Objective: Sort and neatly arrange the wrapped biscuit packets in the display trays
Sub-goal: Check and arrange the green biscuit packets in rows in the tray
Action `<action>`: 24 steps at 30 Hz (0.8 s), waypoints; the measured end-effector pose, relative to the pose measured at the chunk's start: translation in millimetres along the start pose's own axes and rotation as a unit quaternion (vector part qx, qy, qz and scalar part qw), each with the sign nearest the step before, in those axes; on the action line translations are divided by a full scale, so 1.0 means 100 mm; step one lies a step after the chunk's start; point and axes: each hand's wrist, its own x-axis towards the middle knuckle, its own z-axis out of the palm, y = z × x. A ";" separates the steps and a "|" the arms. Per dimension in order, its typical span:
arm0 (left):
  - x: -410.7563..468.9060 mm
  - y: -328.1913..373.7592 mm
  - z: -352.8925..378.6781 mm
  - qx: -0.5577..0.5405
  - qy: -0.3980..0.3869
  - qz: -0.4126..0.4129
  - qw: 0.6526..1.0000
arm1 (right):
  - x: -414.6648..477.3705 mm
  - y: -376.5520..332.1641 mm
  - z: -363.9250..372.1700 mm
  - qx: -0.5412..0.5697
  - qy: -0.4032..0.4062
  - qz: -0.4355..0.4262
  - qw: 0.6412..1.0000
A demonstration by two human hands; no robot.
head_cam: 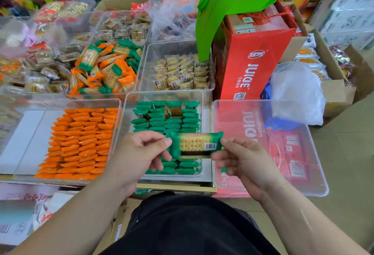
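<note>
The green biscuit packet hangs in the air between both hands, its long axis running from one hand to the other. The left hand pinches its left end and the right hand pinches its right end, so neither is nearer. Directly below the hands lies the clear tray of green packets in rows, with a dark gap under the held one, probably its place. The wrapper shows a pale cracker and a barcode toward the right hand.
</note>
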 end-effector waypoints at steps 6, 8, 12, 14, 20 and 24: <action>0.16 -0.10 0.00 0.023 0.014 0.021 0.999 | 0.18 0.04 0.17 -0.009 0.041 -0.025 0.999; 0.24 -0.16 0.00 0.024 0.024 0.019 0.999 | 0.27 0.05 0.23 -0.025 0.056 -0.040 0.997; 0.45 -0.29 -0.06 0.079 0.061 0.045 0.994 | 0.51 0.04 0.36 -0.042 0.064 -0.035 0.996; 0.61 -0.36 -0.09 0.109 0.079 0.050 0.990 | 0.66 0.06 0.45 -0.066 0.075 -0.038 0.994; 1.20 -0.63 -0.26 0.183 0.050 0.068 0.979 | 1.21 0.10 0.68 -0.145 0.115 -0.091 0.978; 1.63 -0.95 -0.44 0.424 -0.014 0.082 0.902 | 1.63 0.05 0.75 -0.338 0.145 -0.193 0.910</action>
